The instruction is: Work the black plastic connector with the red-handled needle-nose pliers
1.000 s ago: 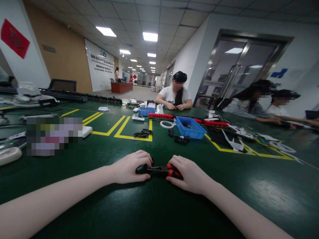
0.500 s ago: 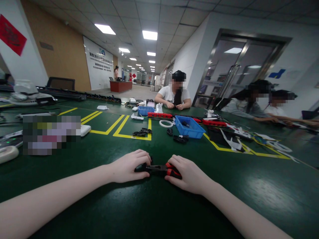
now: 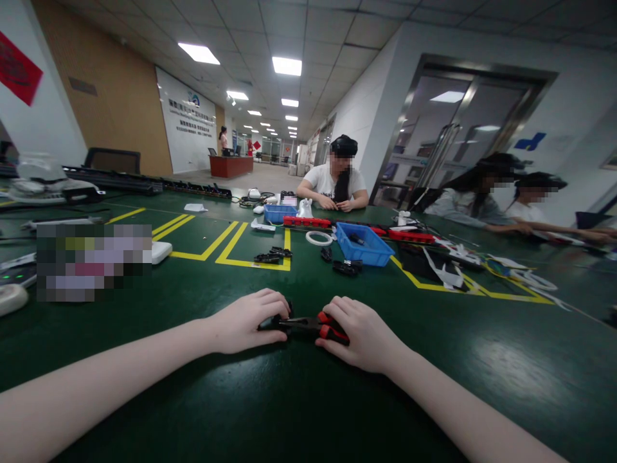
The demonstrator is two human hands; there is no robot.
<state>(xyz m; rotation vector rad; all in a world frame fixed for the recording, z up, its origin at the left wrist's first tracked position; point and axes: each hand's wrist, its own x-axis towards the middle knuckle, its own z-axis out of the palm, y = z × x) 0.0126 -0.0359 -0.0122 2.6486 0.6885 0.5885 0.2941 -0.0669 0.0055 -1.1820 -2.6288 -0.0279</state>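
Note:
My right hand (image 3: 359,334) is closed round the red and black handles of a pair of pliers (image 3: 306,326), whose long dark jaws point left. Between the thumb and fingers of my left hand (image 3: 253,321) is a small black part (image 3: 272,321); its shape is mostly hidden by the fingers. The plier jaws reach up to this black part, and I cannot tell whether they grip it. Both hands are low over the green table (image 3: 231,399).
Beyond my hands lie several black parts (image 3: 273,255), more black pieces (image 3: 347,267), a white ring (image 3: 319,238) and a blue bin (image 3: 365,244). A red power strip (image 3: 307,222) runs behind them. A person (image 3: 332,183) sits across the table; others sit at the right.
The view has shifted slightly, so the scene sits a little further left. Both hands keep nearly the same pose, with the pliers still at the black part.

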